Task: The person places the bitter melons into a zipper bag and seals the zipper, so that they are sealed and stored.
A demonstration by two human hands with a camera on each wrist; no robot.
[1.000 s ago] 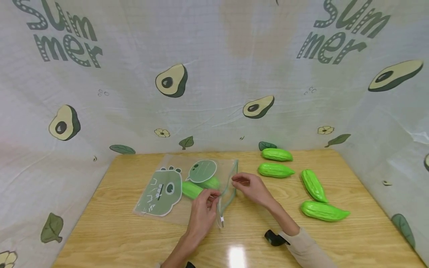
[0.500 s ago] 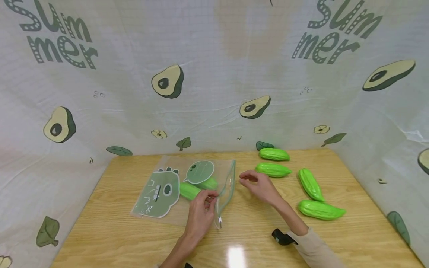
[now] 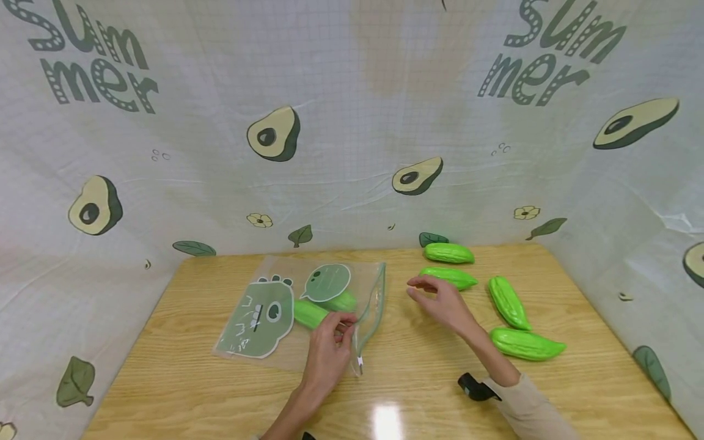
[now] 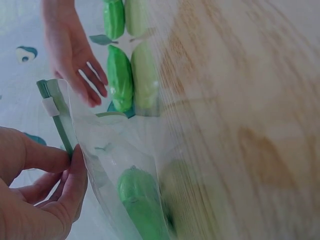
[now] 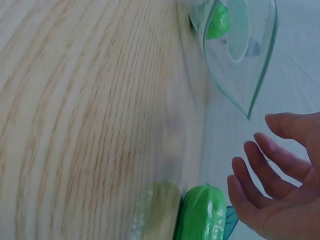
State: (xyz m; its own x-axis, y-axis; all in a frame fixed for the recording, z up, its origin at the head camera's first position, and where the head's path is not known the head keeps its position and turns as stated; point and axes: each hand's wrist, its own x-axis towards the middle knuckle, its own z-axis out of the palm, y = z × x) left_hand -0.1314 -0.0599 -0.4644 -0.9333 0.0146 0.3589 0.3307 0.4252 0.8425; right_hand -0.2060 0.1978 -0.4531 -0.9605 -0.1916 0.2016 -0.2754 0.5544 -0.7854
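Note:
A clear zip bag (image 3: pixel 286 348) with a green cartoon print lies on the table, its mouth parted towards the right. Two green bitter melons show through its plastic, the nearer bitter melon (image 3: pixel 310 313) partly behind my left hand (image 3: pixel 330 348). Thumb and fingers of that hand pinch the bag's edge near the white slider (image 4: pixel 50 106), as the left wrist view shows. My right hand (image 3: pixel 442 302) is in the air right of the mouth, holding nothing, fingers loosely bent and spread. Behind it, partly covered, is a loose bitter melon (image 3: pixel 453 277).
Further loose bitter melons lie to the right: one at the back (image 3: pixel 448 252), a slanted bitter melon (image 3: pixel 508 302) and a nearer bitter melon (image 3: pixel 527 344). A printed cloth (image 3: pixel 341 201) closes off the back and sides of the wooden table (image 3: pixel 407 379).
My right hand has moved right, away from the bag's mouth and towards the loose bitter melons. The left hand keeps its pinch on the bag. The head view has shifted slightly.

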